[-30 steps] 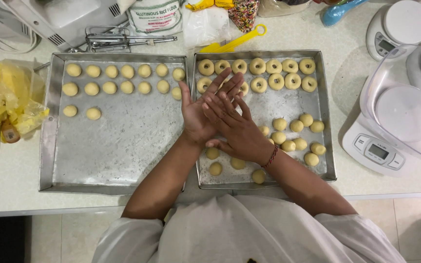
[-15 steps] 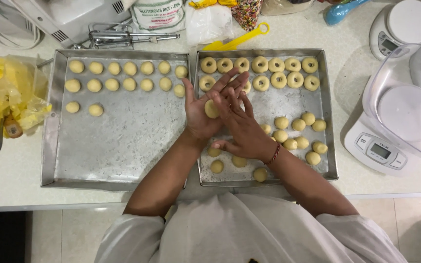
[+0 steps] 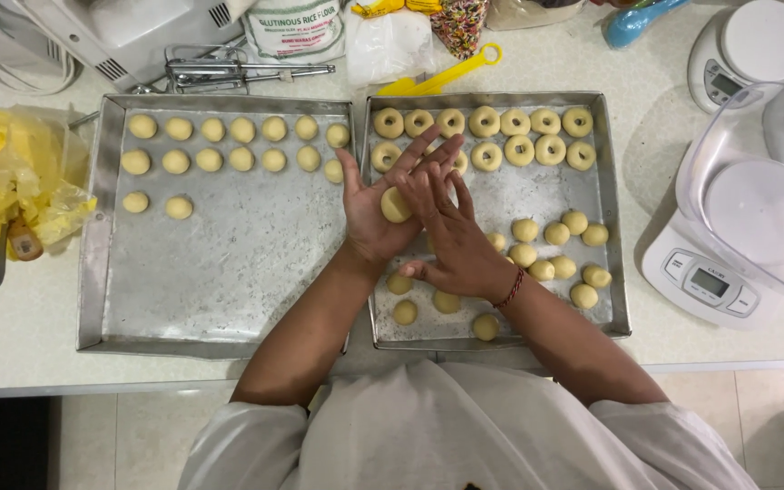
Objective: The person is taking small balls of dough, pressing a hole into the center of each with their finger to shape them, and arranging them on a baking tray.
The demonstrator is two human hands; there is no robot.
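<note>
Your left hand (image 3: 376,213) lies open, cradling a dough ball (image 3: 396,205), with your right hand (image 3: 454,243) flat beside it, fingers spread. Press unevenly and the ball could squash or roll onto the ring-shaped pieces (image 3: 519,136) on the right baking tray (image 3: 617,254).

Bright, even overhead light; soft shadows under forearms. Mild glare on metal trays (image 3: 229,272). Sharp focus, slight edge distortion.

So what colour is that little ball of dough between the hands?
Pale yellow. The dough ball lies on the left hand, under the right hand fingers; the head view shows it.
</note>
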